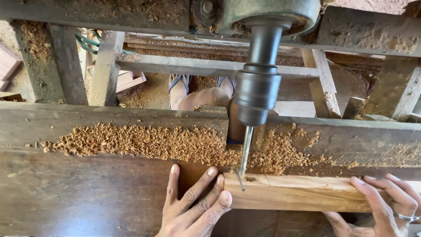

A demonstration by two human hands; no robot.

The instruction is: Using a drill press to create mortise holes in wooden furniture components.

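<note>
Wood shavings (144, 142) lie in a band along the far edge of the dark workbench (79, 193). The left hand (193, 206) rests flat, fingers spread, touching the end of the pale wooden piece (294, 193) at the near edge, beside the drill bit (245, 151). The right hand (386, 206) grasps the piece further right

Both hands are bare, with no gloves and no sleeves reaching the wrists. The left hand (193, 206) wears nothing on its fingers, and its nails are short. The right hand (386, 206) carries a plain silver-coloured ring (407, 217) on one finger. Below the bench, the feet wear blue-strapped flip-flops (180, 83).
</note>
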